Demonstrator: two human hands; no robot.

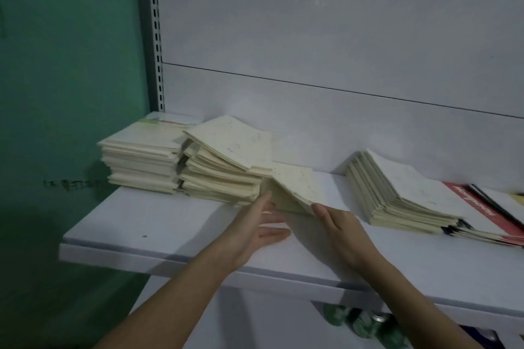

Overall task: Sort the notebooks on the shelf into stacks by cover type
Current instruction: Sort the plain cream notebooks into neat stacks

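On the white shelf (158,224) stand cream notebook stacks: a flat left stack (141,159), a slumped middle stack (224,167) and a leaning right stack (397,193). A small tilted bundle of cream notebooks (292,187) sits between the middle and right stacks. My left hand (255,229) reaches under its near left edge with fingers straight. My right hand (340,224) grips its near right corner, fingers tucked beneath.
Red-covered notebooks (479,207) and dark-edged ones lie fanned at the far right. A slotted metal upright (156,37) and a green wall bound the left side. Green-patterned round items (363,323) sit on the level below.
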